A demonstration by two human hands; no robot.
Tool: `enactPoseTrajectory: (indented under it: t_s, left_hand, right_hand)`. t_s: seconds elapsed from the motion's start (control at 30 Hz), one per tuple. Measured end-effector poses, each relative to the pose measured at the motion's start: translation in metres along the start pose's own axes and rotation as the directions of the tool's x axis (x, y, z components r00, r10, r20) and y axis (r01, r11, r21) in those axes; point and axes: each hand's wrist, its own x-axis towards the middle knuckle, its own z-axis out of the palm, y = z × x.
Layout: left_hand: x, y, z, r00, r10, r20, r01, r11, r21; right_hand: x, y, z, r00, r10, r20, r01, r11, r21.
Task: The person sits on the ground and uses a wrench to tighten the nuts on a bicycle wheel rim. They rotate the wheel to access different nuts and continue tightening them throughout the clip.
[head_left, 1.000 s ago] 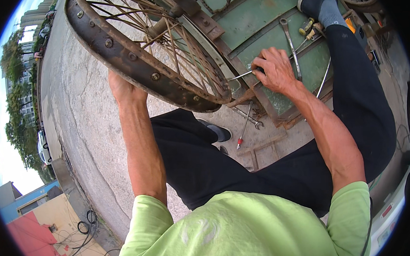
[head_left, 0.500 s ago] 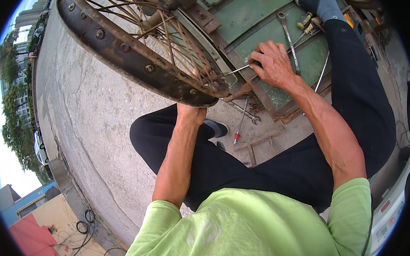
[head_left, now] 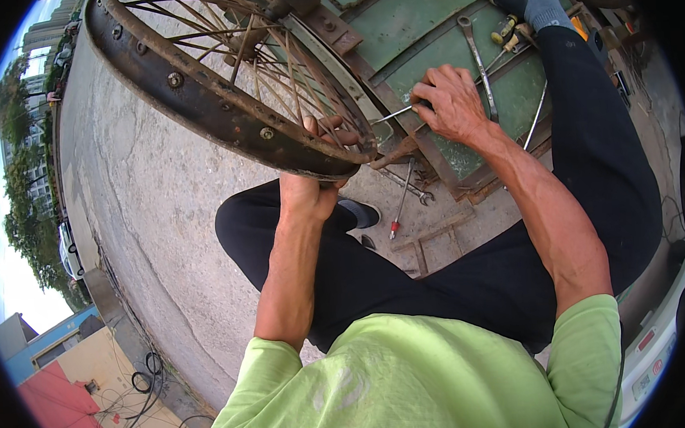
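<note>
A rusty spoked wheel [head_left: 219, 121], its bare rim studded with bolts, stands tilted at the upper left. My left hand [head_left: 308, 196] is closed round the lower end of the rim, with fingertips showing among the spokes on the inner side. In my right hand [head_left: 455, 107] is a tool with a dark handle and a thin metal shaft [head_left: 390, 117], which looks like a screwdriver. Its tip reaches the wheel's inner side near my left fingers; exact contact is too small to tell. My right hand is over a green metal panel [head_left: 464, 155] with a rusty frame.
On the panel lie a long wrench [head_left: 476, 64] and yellow-handled tools [head_left: 506, 33] beside my shoe. A red-handled screwdriver [head_left: 401, 204] and an open-end wrench [head_left: 426, 199] lie on the concrete below, near a rusty metal frame [head_left: 419, 248]. Cables [head_left: 150, 375] run along the lower left.
The wheel has turned a little, its rim bolts shifting down and right. My left hand has moved slightly left, and its fingers now show between the spokes. My right hand has barely moved.
</note>
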Motion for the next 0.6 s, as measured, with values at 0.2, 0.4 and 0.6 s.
enactPoseTrajectory:
  t_s: [0.2, 0.4, 0.6]
  left_hand:
    - [-0.011, 0.017, 0.007, 0.999, 0.032, 0.040, -0.030, 0.999, -0.037]
    - [-0.018, 0.034, 0.012, 0.992, 0.081, 0.101, -0.070, 0.991, -0.114]
    - [-0.023, 0.058, 0.019, 0.985, 0.126, 0.118, -0.106, 0.981, -0.164]
  right_hand:
    - [0.000, -0.001, 0.000, 1.000, 0.002, 0.001, -0.002, 1.000, -0.008]
    - [0.000, -0.001, 0.000, 1.000, 0.018, 0.025, -0.017, 1.000, -0.015]
    - [0.000, -0.001, 0.000, 0.999, 0.028, 0.036, -0.027, 1.000, -0.013]
